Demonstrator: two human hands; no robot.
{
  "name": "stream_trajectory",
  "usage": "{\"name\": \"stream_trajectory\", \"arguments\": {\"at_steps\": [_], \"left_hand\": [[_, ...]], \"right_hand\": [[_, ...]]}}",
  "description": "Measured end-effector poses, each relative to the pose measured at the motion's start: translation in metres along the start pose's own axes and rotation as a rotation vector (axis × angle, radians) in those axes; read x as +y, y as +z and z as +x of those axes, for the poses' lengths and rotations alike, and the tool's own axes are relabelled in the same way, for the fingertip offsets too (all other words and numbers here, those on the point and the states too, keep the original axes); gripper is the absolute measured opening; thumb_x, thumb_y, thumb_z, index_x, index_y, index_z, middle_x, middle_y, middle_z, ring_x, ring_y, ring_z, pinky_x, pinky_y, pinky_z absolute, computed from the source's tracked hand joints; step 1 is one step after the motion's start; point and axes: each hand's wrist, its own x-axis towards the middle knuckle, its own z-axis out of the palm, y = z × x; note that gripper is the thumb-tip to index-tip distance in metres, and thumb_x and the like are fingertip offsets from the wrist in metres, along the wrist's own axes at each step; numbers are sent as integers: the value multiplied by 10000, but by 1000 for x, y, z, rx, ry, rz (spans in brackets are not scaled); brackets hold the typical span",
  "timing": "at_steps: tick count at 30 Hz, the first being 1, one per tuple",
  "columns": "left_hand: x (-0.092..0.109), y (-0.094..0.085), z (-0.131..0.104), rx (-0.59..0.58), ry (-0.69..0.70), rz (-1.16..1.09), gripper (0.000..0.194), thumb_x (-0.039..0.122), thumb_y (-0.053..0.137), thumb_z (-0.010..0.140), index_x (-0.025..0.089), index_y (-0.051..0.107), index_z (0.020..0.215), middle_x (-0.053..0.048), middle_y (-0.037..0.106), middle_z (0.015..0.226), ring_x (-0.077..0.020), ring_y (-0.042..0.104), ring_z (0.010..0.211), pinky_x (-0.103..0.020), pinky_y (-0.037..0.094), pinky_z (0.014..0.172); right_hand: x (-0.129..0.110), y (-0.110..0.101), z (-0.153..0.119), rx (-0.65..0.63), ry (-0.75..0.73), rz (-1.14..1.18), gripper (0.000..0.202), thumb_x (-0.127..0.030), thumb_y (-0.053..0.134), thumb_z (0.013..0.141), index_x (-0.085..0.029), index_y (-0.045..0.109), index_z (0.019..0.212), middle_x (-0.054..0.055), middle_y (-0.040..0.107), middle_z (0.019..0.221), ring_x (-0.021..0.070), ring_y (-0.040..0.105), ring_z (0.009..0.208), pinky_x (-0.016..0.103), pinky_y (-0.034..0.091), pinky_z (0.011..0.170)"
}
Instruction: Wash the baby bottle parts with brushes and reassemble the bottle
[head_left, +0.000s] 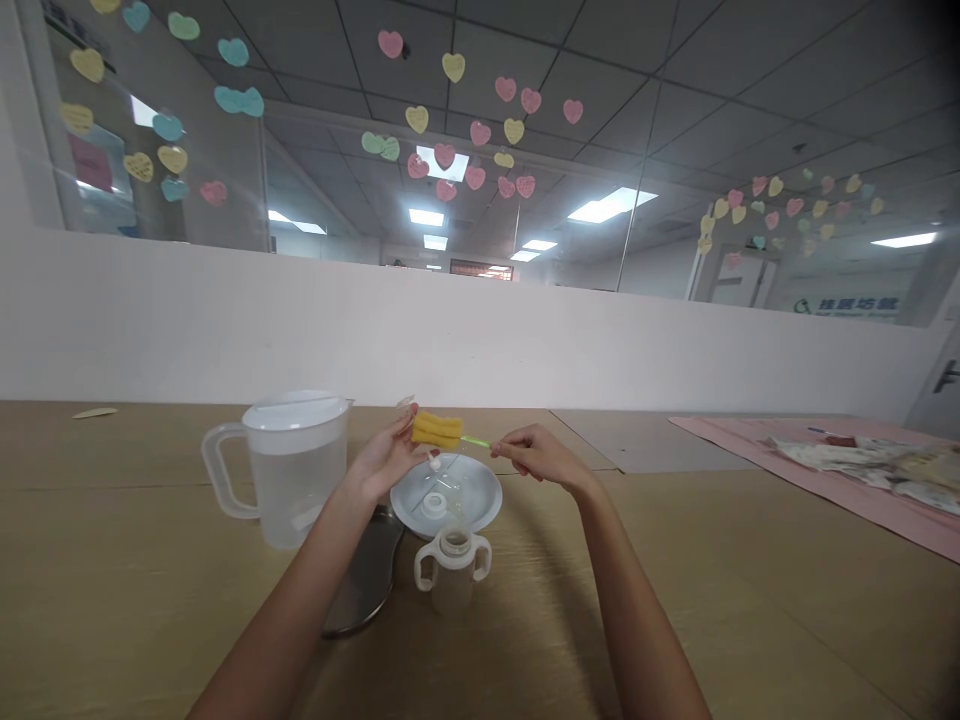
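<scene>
My right hand (pixel 534 452) pinches the thin green handle (pixel 477 442) of a sponge brush. Its yellow sponge head (pixel 437 430) is level above the bowl and meets the fingers of my left hand (pixel 388 452). Those fingers are closed around a small clear plastic piece (pixel 406 402), partly hidden by them. A small white tip (pixel 434 463) shows just below the fingers. Under my hands, a white bowl (pixel 484 497) holds a white ring (pixel 434 505) and some clear parts. In front of it stands an uncapped two-handled baby bottle (pixel 453 580), upright.
A lidded translucent pitcher (pixel 296 475) stands left of the bowl. My left forearm partly covers a dark metal tray (pixel 365 580). A pink cloth (pixel 739 458) with crumpled items lies at the right. Behind the table rises a white wall (pixel 465 340) with glass above.
</scene>
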Motion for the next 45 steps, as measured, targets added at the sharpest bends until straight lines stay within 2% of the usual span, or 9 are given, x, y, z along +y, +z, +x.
{"name": "stream_trajectory", "arguments": {"at_steps": [5, 10, 13, 18, 24, 30, 36, 41, 45], "left_hand": [[4, 1, -3, 50, 38, -3, 117, 211, 506, 829, 224, 596, 903, -45, 520, 1209, -184, 479, 1120, -321, 453, 813], [1, 5, -4, -23, 50, 74, 161, 228, 541, 801, 194, 590, 951, -68, 548, 1167, -199, 531, 1027, -279, 479, 699], [1, 8, -5, -71, 38, 56, 163, 221, 530, 807, 180, 590, 953, -78, 572, 1124, -196, 550, 986, -273, 481, 677], [3, 11, -9, -3, 43, 64, 130, 219, 520, 819, 218, 582, 934, -49, 531, 1205, -211, 495, 1112, -331, 460, 802], [2, 12, -11, -146, 26, 80, 176, 284, 535, 808, 202, 564, 961, -81, 549, 1176, -228, 549, 1022, -320, 494, 703], [5, 9, -10, -184, 2, -7, 68, 234, 522, 811, 188, 569, 793, -68, 568, 1141, -229, 498, 1113, -351, 468, 800], [7, 10, -15, -233, -11, -19, 100, 220, 505, 807, 171, 583, 769, -72, 589, 1107, -242, 499, 1113, -427, 427, 881], [9, 6, -13, -234, -26, -43, 131, 178, 489, 811, 169, 589, 726, -74, 599, 1093, -246, 447, 1167, -460, 412, 892], [10, 4, -13, -250, -7, -56, 130, 196, 492, 815, 168, 604, 756, -70, 590, 1112, -239, 463, 1149, -449, 403, 915]], "right_hand": [[12, -8, -4, -199, 53, -104, 374, -480, 594, 670, -118, 681, 692, -55, 376, 431, 47, 296, 420, 199, 207, 405], [4, -12, -8, -77, 15, 94, 463, -548, 532, 705, -128, 680, 831, -60, 359, 447, 53, 280, 420, 202, 206, 403], [2, -9, -6, 16, -20, 118, 451, -540, 534, 709, -122, 679, 799, -61, 341, 454, 52, 279, 439, 202, 221, 424], [6, -9, -8, -219, 30, 21, 360, -477, 634, 630, -125, 690, 682, -60, 334, 455, 53, 271, 461, 208, 213, 440], [-4, -14, -13, 23, -26, 124, 429, -511, 567, 692, -120, 701, 808, -57, 312, 455, 62, 264, 472, 215, 220, 449], [-3, -15, -15, -234, -15, -9, 353, -477, 625, 652, -134, 701, 683, -54, 356, 439, 61, 289, 458, 219, 234, 456], [-9, -15, -16, -17, -79, 44, 416, -522, 557, 704, -129, 691, 687, -43, 393, 445, 63, 300, 455, 222, 242, 460], [-7, -15, -16, -208, -41, -36, 375, -492, 595, 675, -132, 699, 684, -44, 389, 436, 67, 314, 451, 224, 246, 461], [-8, -17, -18, -11, -78, 52, 420, -525, 536, 717, -136, 692, 746, -47, 371, 444, 69, 302, 466, 220, 258, 473]]}}
